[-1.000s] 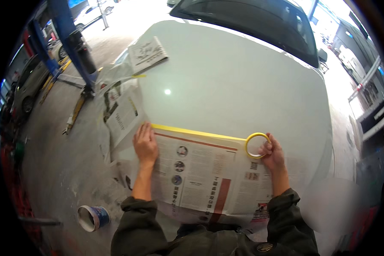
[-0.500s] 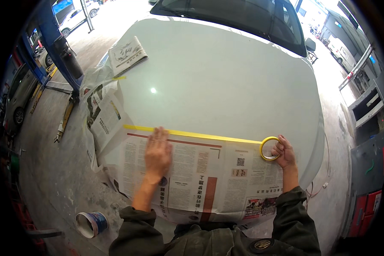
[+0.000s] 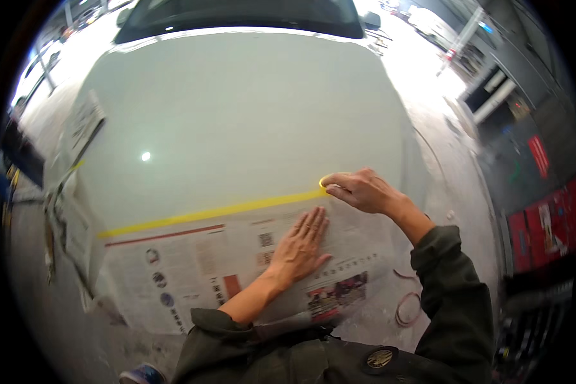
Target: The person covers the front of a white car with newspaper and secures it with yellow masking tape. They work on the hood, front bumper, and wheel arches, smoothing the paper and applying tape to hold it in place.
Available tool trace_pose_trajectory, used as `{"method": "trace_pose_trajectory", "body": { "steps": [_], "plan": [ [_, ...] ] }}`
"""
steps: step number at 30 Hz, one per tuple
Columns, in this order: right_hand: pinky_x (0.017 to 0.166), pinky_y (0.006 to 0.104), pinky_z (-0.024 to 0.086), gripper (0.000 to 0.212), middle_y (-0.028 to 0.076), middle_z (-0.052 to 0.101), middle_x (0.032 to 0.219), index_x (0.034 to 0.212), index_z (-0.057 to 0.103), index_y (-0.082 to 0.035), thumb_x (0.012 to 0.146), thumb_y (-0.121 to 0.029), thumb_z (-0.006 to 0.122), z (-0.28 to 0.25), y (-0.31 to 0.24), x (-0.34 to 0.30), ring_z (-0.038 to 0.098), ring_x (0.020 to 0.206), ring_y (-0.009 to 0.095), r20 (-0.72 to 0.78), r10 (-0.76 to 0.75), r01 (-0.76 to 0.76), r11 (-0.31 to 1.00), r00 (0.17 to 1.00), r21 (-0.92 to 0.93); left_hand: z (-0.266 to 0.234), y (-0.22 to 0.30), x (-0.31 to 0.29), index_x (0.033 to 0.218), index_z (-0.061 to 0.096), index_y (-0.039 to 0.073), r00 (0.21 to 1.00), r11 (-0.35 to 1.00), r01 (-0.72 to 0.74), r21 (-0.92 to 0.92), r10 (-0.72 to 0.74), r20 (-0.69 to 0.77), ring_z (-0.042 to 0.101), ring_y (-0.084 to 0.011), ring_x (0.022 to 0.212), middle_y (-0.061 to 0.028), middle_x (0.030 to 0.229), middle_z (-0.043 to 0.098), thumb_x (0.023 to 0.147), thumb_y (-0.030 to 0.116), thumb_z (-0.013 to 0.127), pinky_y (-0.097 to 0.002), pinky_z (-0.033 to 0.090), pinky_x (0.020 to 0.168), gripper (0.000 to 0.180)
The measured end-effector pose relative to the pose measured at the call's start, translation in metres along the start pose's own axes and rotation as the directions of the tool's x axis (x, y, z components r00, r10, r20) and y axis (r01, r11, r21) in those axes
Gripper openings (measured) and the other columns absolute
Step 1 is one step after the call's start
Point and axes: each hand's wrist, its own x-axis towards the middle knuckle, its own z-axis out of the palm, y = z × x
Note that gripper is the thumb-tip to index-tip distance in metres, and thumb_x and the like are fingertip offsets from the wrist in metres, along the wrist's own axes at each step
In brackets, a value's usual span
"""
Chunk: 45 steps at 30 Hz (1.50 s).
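A white car hood [image 3: 237,109] fills the view. A sheet of newspaper [image 3: 192,269] lies over its near edge, fixed along the top by a strip of yellow masking tape [image 3: 205,214]. My left hand [image 3: 301,246] lies flat, fingers spread, on the right part of the paper just below the tape. My right hand [image 3: 361,191] is at the strip's right end, closed around the yellow tape roll [image 3: 324,182], of which only a sliver shows.
More newspaper [image 3: 83,128] is taped along the hood's left side. The windscreen [image 3: 237,13] lies beyond the hood. On the concrete floor at the right lies a coiled loop [image 3: 406,310]; red panels [image 3: 544,224] stand further right.
The view has swung right. My left hand slid right along the newspaper toward my right hand. The tape roll, plainly visible before, is now mostly hidden under my right hand.
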Motion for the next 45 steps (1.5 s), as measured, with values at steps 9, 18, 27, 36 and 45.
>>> {"method": "trace_pose_trajectory", "body": {
  "steps": [9,18,27,36,45],
  "plan": [
    [0.079,0.0401,0.055,0.030,0.012,0.074,0.092,0.119,0.068,-0.014,0.096,-0.033,0.063,-0.041,0.125,-0.092,0.071,0.084,0.030,-0.110,0.371,-0.387,0.878,0.922,-0.281,0.036,0.043,0.095,0.155,0.030,0.000,0.994,0.984,-0.099,0.146,0.090,0.068,0.012,-0.0275,0.155,-0.0173,0.165,0.020,0.100,0.060,0.037,-0.0397,0.008,0.127,0.082],
    [0.087,0.0397,0.053,0.039,0.010,0.075,0.090,0.095,0.079,-0.014,0.086,-0.050,0.071,-0.026,0.124,-0.074,0.070,0.093,0.028,-0.029,0.598,-0.587,0.774,0.801,-0.239,0.050,0.063,0.137,0.154,0.031,-0.003,0.986,0.981,-0.166,0.100,0.163,0.036,0.015,-0.0264,0.154,-0.0183,0.164,0.024,0.101,0.058,0.036,-0.0383,0.011,0.127,0.081],
    [0.086,0.0401,0.054,0.032,0.010,0.075,0.093,0.090,0.079,-0.015,0.082,-0.046,0.074,-0.016,0.118,-0.047,0.071,0.093,0.028,0.054,0.627,-0.570,0.737,0.777,-0.364,0.046,0.058,0.135,0.153,0.032,-0.002,0.986,0.982,-0.164,0.096,0.163,0.026,0.017,-0.0269,0.154,-0.0182,0.163,0.024,0.102,0.058,0.035,-0.0384,0.012,0.127,0.080],
    [0.089,0.0460,0.053,0.044,0.011,0.074,0.102,0.097,0.077,-0.014,0.078,-0.054,0.076,0.009,0.138,-0.047,0.070,0.102,0.032,0.042,0.657,-0.533,0.646,0.753,-0.546,0.047,0.075,0.137,0.144,0.041,-0.010,0.993,0.980,0.030,-0.199,-0.053,-0.109,0.024,-0.0371,0.150,-0.0279,0.157,0.032,0.094,0.035,0.062,-0.0444,0.017,0.125,0.071],
    [0.077,0.0421,0.057,0.044,0.010,0.074,0.092,0.094,0.077,-0.008,0.078,-0.049,0.079,0.020,0.127,-0.057,0.072,0.091,0.027,-0.097,0.679,-0.641,0.625,0.728,-0.446,-0.009,-0.038,-0.029,0.147,0.040,-0.007,0.932,0.951,0.308,0.004,-0.300,-0.204,0.024,-0.0357,0.151,-0.0237,0.158,0.033,0.089,0.027,0.066,-0.0452,0.017,0.125,0.071]
  ]
}}
